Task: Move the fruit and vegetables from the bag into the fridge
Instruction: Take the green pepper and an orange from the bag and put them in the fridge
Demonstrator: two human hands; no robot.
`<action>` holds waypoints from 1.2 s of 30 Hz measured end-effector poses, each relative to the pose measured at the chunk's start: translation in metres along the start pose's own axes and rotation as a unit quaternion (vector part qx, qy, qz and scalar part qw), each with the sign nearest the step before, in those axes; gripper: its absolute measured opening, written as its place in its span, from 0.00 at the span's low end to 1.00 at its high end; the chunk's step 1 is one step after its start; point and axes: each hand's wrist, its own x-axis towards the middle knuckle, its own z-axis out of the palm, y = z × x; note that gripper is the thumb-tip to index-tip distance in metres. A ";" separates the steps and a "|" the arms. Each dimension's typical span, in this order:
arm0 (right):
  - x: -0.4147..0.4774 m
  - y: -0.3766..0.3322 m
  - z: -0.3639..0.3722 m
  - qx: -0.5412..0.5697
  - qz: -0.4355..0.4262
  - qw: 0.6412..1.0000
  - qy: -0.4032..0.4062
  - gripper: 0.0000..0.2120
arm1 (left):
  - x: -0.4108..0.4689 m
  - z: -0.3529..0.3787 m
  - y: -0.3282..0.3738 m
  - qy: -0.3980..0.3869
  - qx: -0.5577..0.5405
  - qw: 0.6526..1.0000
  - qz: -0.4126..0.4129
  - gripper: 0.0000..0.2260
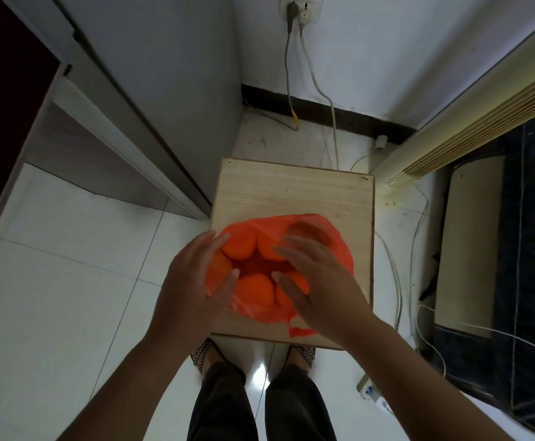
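An orange-red plastic bag (339, 246) lies open on a small wooden table (295, 189). Several oranges (255, 289) show inside its mouth. A brownish round item (307, 233) sits under the plastic at the bag's far side. My left hand (196, 281) rests at the bag's left rim with fingers spread. My right hand (320, 281) hovers over the bag's right side, fingers apart and slightly blurred. Neither hand holds a fruit. The grey fridge (164, 74) stands to the left of the table, its door shut.
White tiled floor (53, 297) spreads to the left. Cables (330, 100) run down from a wall socket behind the table. A cream radiator-like unit (470, 135) and a dark mat stand to the right. A power strip (373, 393) lies by my feet.
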 end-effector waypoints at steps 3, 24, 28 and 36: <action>0.009 0.017 0.007 -0.020 0.083 0.996 -0.040 0.32 | 0.001 0.003 -0.001 -0.015 -0.009 1.000 -0.003 0.30; 0.029 0.041 -0.029 0.010 0.039 0.999 0.032 0.24 | 0.039 0.026 0.005 -0.104 0.090 0.990 0.040 0.26; 0.030 0.032 -0.023 0.030 0.031 0.999 0.024 0.26 | 0.025 0.010 0.003 -0.056 0.085 0.992 0.080 0.24; 0.071 0.033 -0.011 -0.040 0.045 0.998 -0.031 0.22 | 0.040 0.030 -0.021 -0.177 0.163 0.969 0.063 0.33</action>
